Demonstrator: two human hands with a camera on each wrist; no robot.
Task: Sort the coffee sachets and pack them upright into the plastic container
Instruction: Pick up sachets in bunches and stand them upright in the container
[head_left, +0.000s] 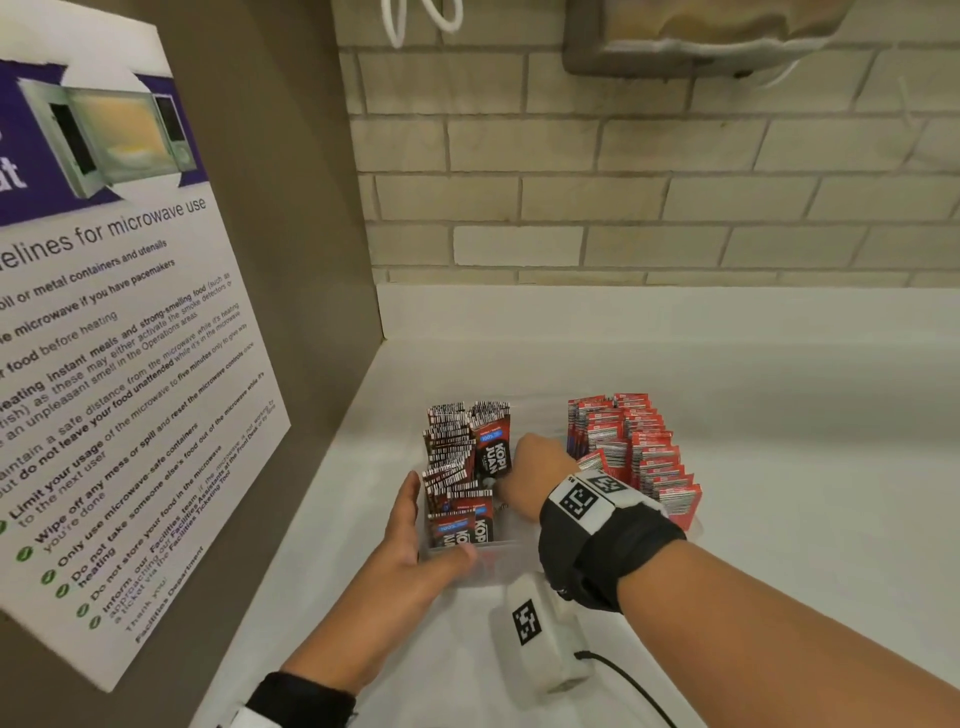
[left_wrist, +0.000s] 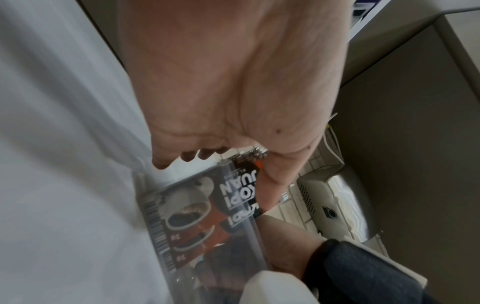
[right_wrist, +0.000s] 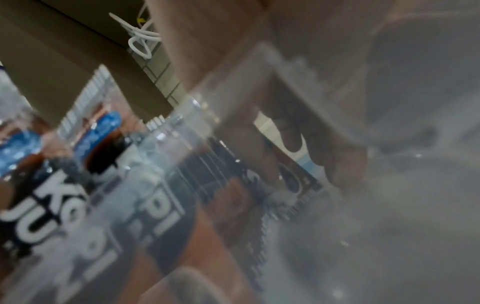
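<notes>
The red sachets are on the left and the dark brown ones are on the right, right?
No, swapped. The head view shows the dark brown Kopi Juan sachets on the left, in the clear plastic container, and the red sachets on the right.

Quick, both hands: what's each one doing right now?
Left hand: open, fingers straight, thumb across the front of the plastic container.
Right hand: reaching into the container; fingers hidden, cannot tell.

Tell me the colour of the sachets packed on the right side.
Red sachets, with white barcoded top edges; clearest in the head view.
</notes>
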